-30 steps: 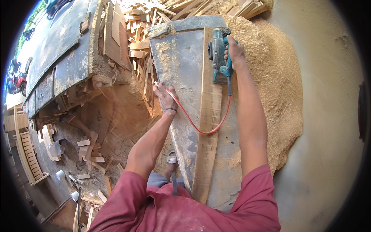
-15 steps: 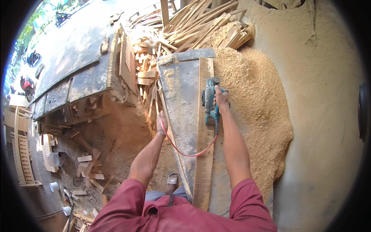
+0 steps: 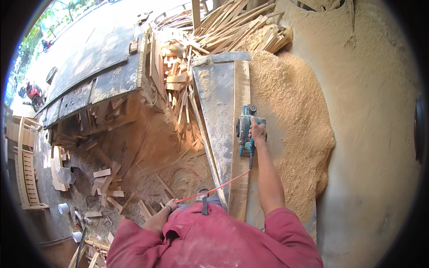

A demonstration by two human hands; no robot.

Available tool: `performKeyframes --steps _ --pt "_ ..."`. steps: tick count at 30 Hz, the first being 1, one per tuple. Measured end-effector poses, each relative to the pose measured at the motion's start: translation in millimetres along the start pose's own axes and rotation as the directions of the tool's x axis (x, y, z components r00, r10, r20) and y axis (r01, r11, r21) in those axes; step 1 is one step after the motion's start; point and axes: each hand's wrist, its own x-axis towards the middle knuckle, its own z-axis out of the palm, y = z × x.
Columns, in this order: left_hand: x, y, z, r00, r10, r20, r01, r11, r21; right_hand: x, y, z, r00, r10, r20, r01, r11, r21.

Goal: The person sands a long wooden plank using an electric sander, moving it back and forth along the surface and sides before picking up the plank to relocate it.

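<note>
Surface (image 3: 217, 105): grey and dusty, running away from the near side.
Red shirt (image 3: 214, 236): nearest, at the bottom edge.
Left hand (image 3: 170, 204): low, just beside the shirt; fingers clamped on the red cord (image 3: 212, 191).
Board (image 3: 241, 89): pale, narrow, lying lengthwise along the surface.
Right hand (image 3: 258, 131): farther ahead, fingers wrapped round the handle of the planer (image 3: 245, 129).
Planer: teal and dark, resting on the board partway along, overhanging its right edge; the cord trails from its near end.
Sawdust heap (image 3: 297, 120): right of the board, spread over the surface.
Wood strips (image 3: 234, 27): piled loosely beyond the far end.
</note>
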Motion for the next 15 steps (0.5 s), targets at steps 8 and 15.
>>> performKeyframes --steps 8,15 --pt "2.8 73.7 -26.4 0.939 0.197 -0.283 -0.229 0.97 -0.084 -59.1 33.5 -14.4 1.0 0.01 -0.006 -0.011 0.999 -0.033" --pt "12.4 31.8 -37.6 0.973 0.093 -0.209 -0.169 0.908 -0.384 -112.6 61.4 -25.0 1.0 -0.001 0.016 0.0 1.0 0.021"
